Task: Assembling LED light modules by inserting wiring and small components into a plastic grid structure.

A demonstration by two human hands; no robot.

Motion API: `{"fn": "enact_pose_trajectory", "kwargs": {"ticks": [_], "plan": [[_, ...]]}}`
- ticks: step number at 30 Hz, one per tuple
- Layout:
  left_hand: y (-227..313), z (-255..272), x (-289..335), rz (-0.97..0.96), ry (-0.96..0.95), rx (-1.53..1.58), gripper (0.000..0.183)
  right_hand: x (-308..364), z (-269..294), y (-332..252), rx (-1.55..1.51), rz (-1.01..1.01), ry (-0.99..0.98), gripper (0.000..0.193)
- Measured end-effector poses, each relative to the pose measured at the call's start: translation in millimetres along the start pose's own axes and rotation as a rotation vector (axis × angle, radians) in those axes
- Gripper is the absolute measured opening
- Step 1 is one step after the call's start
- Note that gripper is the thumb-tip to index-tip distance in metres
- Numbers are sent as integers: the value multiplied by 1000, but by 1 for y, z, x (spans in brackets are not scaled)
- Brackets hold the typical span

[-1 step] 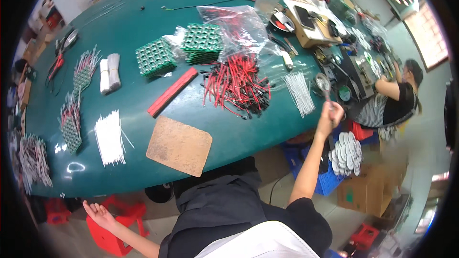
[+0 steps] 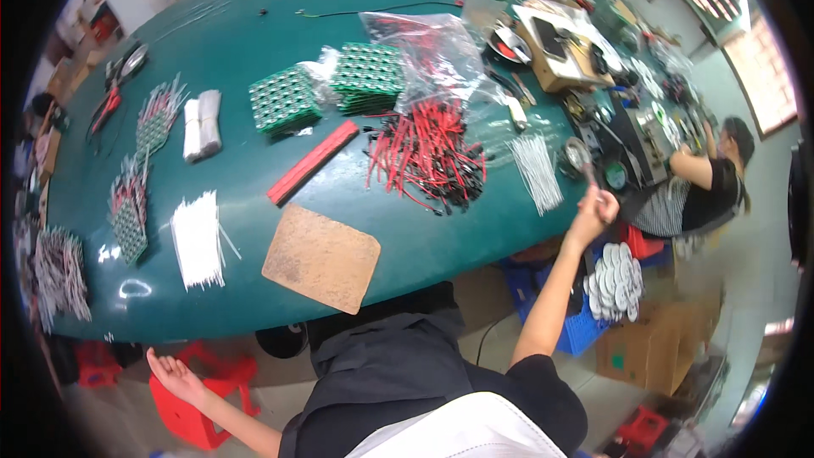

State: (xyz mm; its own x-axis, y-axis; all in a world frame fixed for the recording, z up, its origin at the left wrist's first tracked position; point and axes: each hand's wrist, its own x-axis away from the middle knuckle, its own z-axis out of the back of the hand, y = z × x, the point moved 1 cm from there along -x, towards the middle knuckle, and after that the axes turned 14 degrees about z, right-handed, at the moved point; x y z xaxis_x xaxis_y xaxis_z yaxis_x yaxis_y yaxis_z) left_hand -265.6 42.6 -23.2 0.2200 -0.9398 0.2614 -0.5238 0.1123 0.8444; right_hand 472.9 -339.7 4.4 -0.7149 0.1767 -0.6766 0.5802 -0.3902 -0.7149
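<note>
My right hand (image 2: 593,210) is closed around a slim handled tool (image 2: 590,175) at the table's right edge; its kind is unclear. The tool's far end is by a small round metallic dish (image 2: 577,153). White cable ties or thin leads (image 2: 536,171) lie just left of that hand. My left hand (image 2: 175,376) hangs past the table's near left edge over a red stool (image 2: 182,416). Its fingers are apart, and it holds nothing. A brown board (image 2: 322,258) lies in front of me, with red-black wires (image 2: 428,155) and a red bar (image 2: 312,163) beyond it.
Green circuit board stacks (image 2: 284,100) and a clear bag (image 2: 424,51) lie farther back. White strips (image 2: 197,239) and wired boards (image 2: 129,229) are to the left. A person (image 2: 708,178) sits at the right. White discs (image 2: 614,282) fill a blue crate (image 2: 581,331).
My right hand has moved slightly right and down, still with the tool, which now leans a little more to the left. My left hand has barely shifted. The view has moved slightly.
</note>
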Motion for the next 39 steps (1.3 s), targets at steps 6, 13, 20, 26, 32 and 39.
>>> {"fn": "enact_pose_trajectory", "kwargs": {"ticks": [6, 13, 20, 26, 32, 39], "plan": [[-29, 3, 20, 30, 122, 190, 11, -34, -25, 67, -1563, -815, 82, 47], [-49, -19, 60, -124, 478, -170, 17, -41, -28, 129, -1724, -897, 49, 40], [-58, -17, 56, -207, 525, -272, 7, -5, -35, -10, -1907, -980, -425, 16], [-63, -5, 46, -298, 526, -569, 9, 26, -75, -97, -1646, -697, -697, 20], [-42, -25, 49, -393, 637, -824, 11, 33, -89, -102, -1214, -858, -863, 15], [-41, -29, 41, -446, 666, -1050, 12, 53, -85, -139, -1131, -813, -873, 16]]}}
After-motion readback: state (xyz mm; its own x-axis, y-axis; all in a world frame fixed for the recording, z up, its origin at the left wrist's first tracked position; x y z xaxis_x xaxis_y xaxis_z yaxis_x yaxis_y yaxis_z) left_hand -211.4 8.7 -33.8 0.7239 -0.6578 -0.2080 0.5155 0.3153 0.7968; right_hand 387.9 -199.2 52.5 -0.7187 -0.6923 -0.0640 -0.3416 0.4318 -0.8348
